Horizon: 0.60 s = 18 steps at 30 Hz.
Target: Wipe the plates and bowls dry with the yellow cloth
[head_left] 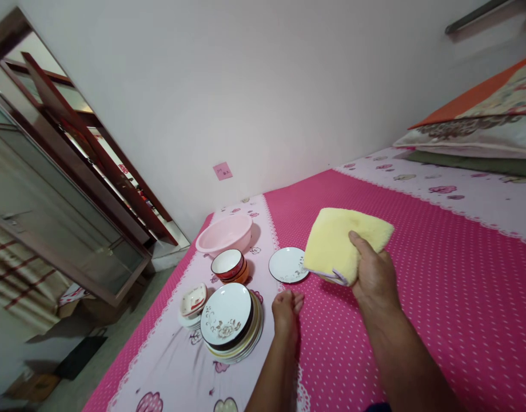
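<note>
Your right hand gripping yellow cloth, just right of small white plate. Left hand empty, fingers bunched, beside plate stack. Guessing early days: one plate out, stack untouched.

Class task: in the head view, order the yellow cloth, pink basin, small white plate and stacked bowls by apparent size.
1. yellow cloth, though held nearer the camera.
2. pink basin.
3. small white plate and stacked bowls look alike; not ranked.
</note>
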Each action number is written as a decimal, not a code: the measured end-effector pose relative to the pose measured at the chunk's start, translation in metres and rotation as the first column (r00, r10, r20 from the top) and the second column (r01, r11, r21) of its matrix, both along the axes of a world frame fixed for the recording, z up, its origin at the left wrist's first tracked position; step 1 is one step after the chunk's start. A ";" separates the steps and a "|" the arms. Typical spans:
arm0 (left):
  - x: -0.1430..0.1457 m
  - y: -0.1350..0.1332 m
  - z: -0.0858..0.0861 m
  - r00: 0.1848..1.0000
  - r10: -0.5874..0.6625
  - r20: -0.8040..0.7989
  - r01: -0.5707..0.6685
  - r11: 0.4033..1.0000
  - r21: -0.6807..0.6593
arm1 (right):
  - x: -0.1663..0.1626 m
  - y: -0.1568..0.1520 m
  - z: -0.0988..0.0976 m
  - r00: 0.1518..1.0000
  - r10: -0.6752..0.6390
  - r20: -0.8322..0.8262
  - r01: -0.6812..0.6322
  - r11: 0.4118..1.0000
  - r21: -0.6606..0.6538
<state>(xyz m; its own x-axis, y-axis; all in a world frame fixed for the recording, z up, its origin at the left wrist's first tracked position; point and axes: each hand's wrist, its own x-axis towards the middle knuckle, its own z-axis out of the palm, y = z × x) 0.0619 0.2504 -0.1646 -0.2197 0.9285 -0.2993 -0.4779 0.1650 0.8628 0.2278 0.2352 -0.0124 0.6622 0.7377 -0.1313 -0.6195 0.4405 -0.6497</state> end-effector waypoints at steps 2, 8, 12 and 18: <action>-0.008 -0.033 0.004 0.997 -0.061 -0.045 0.062 0.998 0.019 | -0.002 0.000 -0.001 1.000 0.023 0.004 -0.022 1.000 -0.008; -0.083 -0.128 0.019 0.969 -0.078 -0.233 0.101 0.991 0.087 | -0.006 0.003 -0.007 0.996 0.093 0.012 -0.092 0.995 -0.043; -0.158 -0.154 0.034 0.840 0.211 -0.501 -0.195 0.977 0.085 | -0.008 0.005 -0.011 0.994 0.113 0.015 -0.112 0.993 -0.048; -0.210 -0.142 0.068 0.660 0.254 -0.707 -0.300 0.952 0.062 | -0.021 0.004 -0.016 0.972 0.233 0.024 -0.232 0.972 -0.045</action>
<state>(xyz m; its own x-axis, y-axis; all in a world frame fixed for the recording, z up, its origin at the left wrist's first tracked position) -0.1485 0.1088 -0.0968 -0.6295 0.7770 0.0022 0.2297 0.1834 0.9558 0.2064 0.2392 -0.0282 0.4769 0.8663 -0.1483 -0.6827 0.2589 -0.6833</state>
